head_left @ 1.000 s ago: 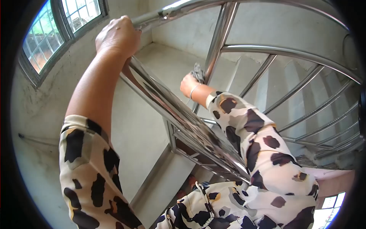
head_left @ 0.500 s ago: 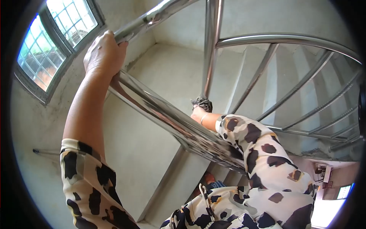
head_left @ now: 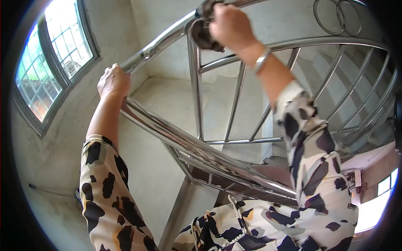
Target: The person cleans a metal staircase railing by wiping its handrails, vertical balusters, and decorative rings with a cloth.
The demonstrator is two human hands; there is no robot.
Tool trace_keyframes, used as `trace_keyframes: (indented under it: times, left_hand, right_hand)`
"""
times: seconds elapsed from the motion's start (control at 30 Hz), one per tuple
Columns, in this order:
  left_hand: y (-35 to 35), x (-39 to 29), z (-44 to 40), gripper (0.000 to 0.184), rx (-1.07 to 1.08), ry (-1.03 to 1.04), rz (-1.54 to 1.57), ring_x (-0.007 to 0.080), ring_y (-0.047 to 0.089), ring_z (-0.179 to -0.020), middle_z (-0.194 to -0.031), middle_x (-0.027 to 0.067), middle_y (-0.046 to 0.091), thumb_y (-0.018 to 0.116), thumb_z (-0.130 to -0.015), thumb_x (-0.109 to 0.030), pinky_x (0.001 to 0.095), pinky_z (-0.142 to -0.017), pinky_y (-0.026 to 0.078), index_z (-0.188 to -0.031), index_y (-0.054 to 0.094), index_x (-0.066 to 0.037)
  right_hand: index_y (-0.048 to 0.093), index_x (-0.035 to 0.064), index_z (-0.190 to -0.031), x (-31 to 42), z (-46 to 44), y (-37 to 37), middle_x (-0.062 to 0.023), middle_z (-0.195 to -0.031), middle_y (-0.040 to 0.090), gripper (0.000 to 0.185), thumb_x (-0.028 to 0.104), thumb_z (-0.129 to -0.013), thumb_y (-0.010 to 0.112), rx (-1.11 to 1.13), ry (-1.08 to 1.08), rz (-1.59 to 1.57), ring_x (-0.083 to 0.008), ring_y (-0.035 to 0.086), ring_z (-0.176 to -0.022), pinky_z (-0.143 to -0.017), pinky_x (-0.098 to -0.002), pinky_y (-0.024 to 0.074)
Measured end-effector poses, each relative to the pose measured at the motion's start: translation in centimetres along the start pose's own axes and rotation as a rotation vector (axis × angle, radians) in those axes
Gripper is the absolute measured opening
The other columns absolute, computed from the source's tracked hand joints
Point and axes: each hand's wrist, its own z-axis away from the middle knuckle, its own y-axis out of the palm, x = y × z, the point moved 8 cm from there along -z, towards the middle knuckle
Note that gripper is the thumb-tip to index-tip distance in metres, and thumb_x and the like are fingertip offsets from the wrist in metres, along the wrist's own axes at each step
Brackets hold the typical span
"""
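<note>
My left hand (head_left: 114, 82) is closed round the steel handrail (head_left: 161, 40) at the left, where the rail bends. Up at the top centre, my right hand (head_left: 231, 26) grips a dark, crumpled cloth (head_left: 204, 30). The cloth lies against the handrail at the top of an upright steel post (head_left: 195, 90). A bracelet (head_left: 262, 60) is on my right wrist. From my left hand, a lower shiny rail (head_left: 201, 148) slopes down to the right.
Concrete stairs (head_left: 312, 90) rise behind the curved balusters at the right. A barred window (head_left: 52, 58) is at the upper left. Steel rings (head_left: 337, 16) decorate the railing at the top right. More steps lie below the lower rail.
My right hand and the cloth have moved from low on the upright post up to its top at the handrail. The view has shifted; my left hand stays on the rail.
</note>
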Motion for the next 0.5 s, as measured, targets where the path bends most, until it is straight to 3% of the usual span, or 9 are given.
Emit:
trace_keyframes:
  times: [0.1,0.17,0.3,0.37,0.43,0.5]
  left_hand:
    - [-0.1,-0.5,0.3,0.038,0.008,0.002,-0.016,0.0279,0.054,-0.103,-0.111,0.0128,0.054,0.056,-0.08,-0.032,0.0368,-0.086,0.044,-0.108,0.053,-0.007]
    - [-0.3,-0.6,0.5,0.038,0.03,-0.028,-0.023,0.0281,0.054,-0.103,-0.111,0.013,0.054,0.058,-0.08,-0.032,0.0368,-0.086,0.044,-0.108,0.053,-0.007]
    - [-0.2,-0.7,0.2,0.038,0.038,-0.025,-0.02,0.0287,0.054,-0.103,-0.111,0.0131,0.054,0.058,-0.08,-0.032,0.0371,-0.086,0.044,-0.108,0.052,-0.007]
    - [-0.1,-1.0,0.5,0.038,0.06,-0.023,-0.036,0.0288,0.053,-0.103,-0.111,0.0129,0.054,0.057,-0.08,-0.031,0.0374,-0.086,0.044,-0.108,0.051,-0.007]
    - [-0.1,-1.0,0.2,0.037,0.055,-0.022,-0.031,0.0289,0.053,-0.104,-0.111,0.0131,0.053,0.056,-0.081,-0.03,0.0376,-0.086,0.044,-0.108,0.051,-0.007]
    - [-0.3,-1.1,0.2,0.037,0.054,-0.023,-0.017,0.029,0.053,-0.104,-0.111,0.0132,0.053,0.056,-0.081,-0.03,0.0377,-0.086,0.044,-0.108,0.051,-0.006]
  right_hand:
    - [0.056,-0.0003,-0.07,0.3,1.5,0.0,-0.0199,-0.067,0.057,0.011,0.009,-0.064,0.056,-0.25,0.136,-0.053,-0.0348,0.058,-0.068,-0.061,-0.0381,0.0498]
    - [0.056,-0.0002,-0.072,-1.8,4.0,2.4,-0.0193,-0.069,0.057,0.013,0.01,-0.064,0.058,-0.185,0.215,-0.193,-0.035,0.058,-0.069,-0.062,-0.0382,0.0497]
    - [0.061,-0.0003,-0.079,-3.7,4.2,8.0,-0.02,-0.079,0.061,0.015,0.006,-0.066,0.056,0.245,0.321,0.082,-0.0349,0.06,-0.074,-0.064,-0.0392,0.0491]
    - [0.063,0.0005,-0.088,-4.6,5.1,15.0,-0.0201,-0.09,0.061,0.022,0.005,-0.069,0.053,0.902,0.418,-0.106,-0.0339,0.06,-0.083,-0.069,-0.0371,0.0485]
    - [0.062,0.0006,-0.091,-4.3,5.9,16.1,-0.0191,-0.094,0.061,0.025,0.004,-0.069,0.051,0.949,0.454,-0.235,-0.0323,0.06,-0.087,-0.072,-0.0372,0.0474]
    - [0.064,0.0011,-0.085,-3.6,6.0,14.5,-0.0186,-0.09,0.062,0.02,0.004,-0.07,0.051,0.816,0.337,-0.136,-0.0324,0.061,-0.084,-0.073,-0.0375,0.0474]
